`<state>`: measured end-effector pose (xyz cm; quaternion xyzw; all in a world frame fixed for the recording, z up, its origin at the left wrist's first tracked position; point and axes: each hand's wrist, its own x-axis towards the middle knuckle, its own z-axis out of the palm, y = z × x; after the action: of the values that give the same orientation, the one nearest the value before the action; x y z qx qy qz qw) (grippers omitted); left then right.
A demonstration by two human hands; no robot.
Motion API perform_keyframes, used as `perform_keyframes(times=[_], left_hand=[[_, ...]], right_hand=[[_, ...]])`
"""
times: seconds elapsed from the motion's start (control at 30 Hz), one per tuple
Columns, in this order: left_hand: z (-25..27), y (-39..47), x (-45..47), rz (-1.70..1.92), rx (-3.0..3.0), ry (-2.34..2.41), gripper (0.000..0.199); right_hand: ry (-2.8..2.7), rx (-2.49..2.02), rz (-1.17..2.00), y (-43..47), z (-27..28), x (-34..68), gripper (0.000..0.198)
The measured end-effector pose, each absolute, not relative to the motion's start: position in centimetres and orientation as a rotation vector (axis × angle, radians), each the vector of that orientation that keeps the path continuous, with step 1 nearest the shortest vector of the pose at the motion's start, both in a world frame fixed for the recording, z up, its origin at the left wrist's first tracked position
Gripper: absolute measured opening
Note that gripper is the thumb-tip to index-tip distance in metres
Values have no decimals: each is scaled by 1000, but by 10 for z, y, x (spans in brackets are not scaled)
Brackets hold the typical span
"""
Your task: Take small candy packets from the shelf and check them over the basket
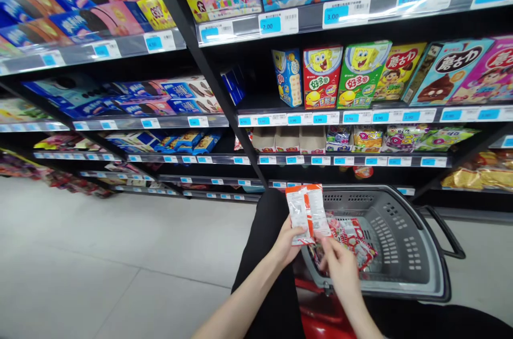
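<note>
A white and orange-red snack packet (pixel 298 213) is held up over the basket's near left end, its printed back with a centre seam facing me. My left hand (pixel 285 242) grips its lower left edge, thumb lying across the front. At the lower right corner, my right hand (pixel 340 264) has its fingers pinched together on the packet's edge. Below and to the right is a grey plastic shopping basket (pixel 417 283) with a black handle. Several red and white snack packets (pixel 363 251) lie inside it, partly hidden by my right hand.
Black store shelves with price labels run across in front. They carry boxed biscuits (pixel 100 18), cartoon-printed snack boxes (pixel 323 77), bagged sweets (pixel 404 138) and open cardboard trays (pixel 288 139). My black-trousered knee (pixel 256 253) is left of the basket. Something red (pixel 320 315) is under it.
</note>
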<state>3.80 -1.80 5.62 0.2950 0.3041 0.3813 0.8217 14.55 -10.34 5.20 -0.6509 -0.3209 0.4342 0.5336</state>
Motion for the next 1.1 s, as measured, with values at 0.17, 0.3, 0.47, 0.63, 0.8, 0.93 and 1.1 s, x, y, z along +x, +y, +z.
perform_keyframes(times=[0.17, 0.3, 0.47, 0.63, 0.8, 0.93, 1.1], left_hand=[[59, -15, 26, 412, 714, 536, 63], [65, -21, 25, 36, 762, 447, 70], [59, -21, 28, 253, 747, 569, 68], [56, -26, 41, 647, 756, 627, 85], [53, -33, 48, 818, 823, 533, 88], [45, -28, 43, 849, 892, 719, 53], [49, -23, 36, 820, 1140, 939, 34]], right_hand=[[-776, -1600, 765, -107, 55, 212, 51], [-775, -1257, 1288, -112, 53, 228, 70], [-717, -1224, 1367, -114, 48, 232, 52], [-465, -1263, 1082, -107, 48, 232, 47], [-311, -1237, 919, -103, 51, 203, 54], [-436, -1261, 1021, -106, 52, 203, 61], [-696, -1439, 934, -113, 50, 222, 32]])
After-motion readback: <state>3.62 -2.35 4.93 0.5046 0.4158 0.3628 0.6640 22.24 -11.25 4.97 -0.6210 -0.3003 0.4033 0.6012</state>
